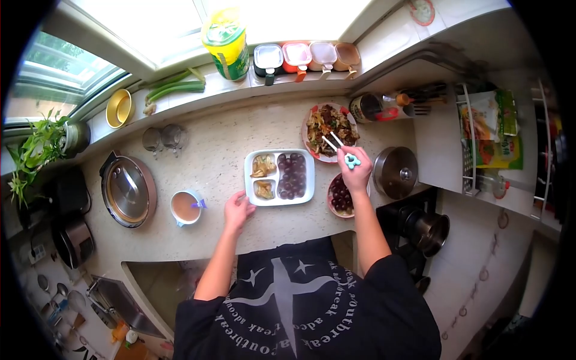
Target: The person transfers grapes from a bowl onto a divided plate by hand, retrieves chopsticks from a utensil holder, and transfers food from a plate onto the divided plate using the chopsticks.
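Right hand point(356, 173): fingers closed on turquoise-and-white chopsticks point(352, 161), tips over the plate point(329, 159) of mixed food. Left hand point(239, 210): fingers part-open, loosely curled, no object seen in them, at the tray's near-left corner; contact unclear. Tray point(279, 203) sits mid-table point(216, 138), dark grapes point(291, 175) in its right compartment.

Left grip point(239, 210) curls loosely, right grip point(358, 175) pinches.

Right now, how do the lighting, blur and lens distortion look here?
Head view: the window glares nearly white; wide-angle distortion bends straight edges, with black corners; light reflects off the pot lid. Also in the head view, the white tray and right hand look reasonably clear, without obvious motion blur.
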### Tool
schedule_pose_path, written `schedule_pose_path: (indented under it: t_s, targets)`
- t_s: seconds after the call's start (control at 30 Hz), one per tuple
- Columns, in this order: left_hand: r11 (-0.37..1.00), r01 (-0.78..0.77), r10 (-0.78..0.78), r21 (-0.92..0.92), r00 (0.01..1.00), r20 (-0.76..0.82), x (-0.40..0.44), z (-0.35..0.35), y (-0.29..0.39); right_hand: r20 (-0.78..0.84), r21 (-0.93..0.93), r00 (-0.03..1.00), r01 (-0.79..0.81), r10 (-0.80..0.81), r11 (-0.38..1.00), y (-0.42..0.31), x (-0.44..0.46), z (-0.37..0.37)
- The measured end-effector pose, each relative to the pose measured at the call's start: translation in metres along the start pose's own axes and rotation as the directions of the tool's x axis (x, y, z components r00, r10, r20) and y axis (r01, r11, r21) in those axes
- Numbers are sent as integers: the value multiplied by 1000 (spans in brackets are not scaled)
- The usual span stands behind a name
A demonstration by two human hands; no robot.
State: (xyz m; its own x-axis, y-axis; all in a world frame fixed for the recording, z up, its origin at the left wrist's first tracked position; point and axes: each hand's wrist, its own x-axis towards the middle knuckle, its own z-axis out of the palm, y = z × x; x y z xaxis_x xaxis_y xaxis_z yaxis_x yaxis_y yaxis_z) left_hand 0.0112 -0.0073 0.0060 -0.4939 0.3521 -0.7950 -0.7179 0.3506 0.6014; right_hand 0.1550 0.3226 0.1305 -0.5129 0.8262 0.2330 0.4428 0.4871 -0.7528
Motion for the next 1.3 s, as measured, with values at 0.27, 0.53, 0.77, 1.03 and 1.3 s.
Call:
schedule_pose_path:
  t_s: [0.27, 0.53, 0.77, 1.03, 1.3]
  targets:
    - [1000, 6, -6, -21, 1000, -8, -1, 1, 1, 122, -60, 975, 195, -187, 979, 11, 27, 16]
    - [1000, 2, -2, -20, 1000, -9, -2, 1, 2, 56, 18, 996, 67, -68, 998, 18, 23, 11]
    - [1000, -1, 1, 2, 1000, -7, 2, -1, -2, -49, 109, 998, -34, 39, 994, 24, 18, -12]
    - [1000, -5, 5, 0, 1000, -1, 1, 0, -1, 105, -9, 986, 134, -133, 991, 11, 21, -9]
    - [1000, 1, -1, 17, 1000, -8, 3, -1, -1, 109, -75, 981, 172, -163, 982, 21, 31, 23]
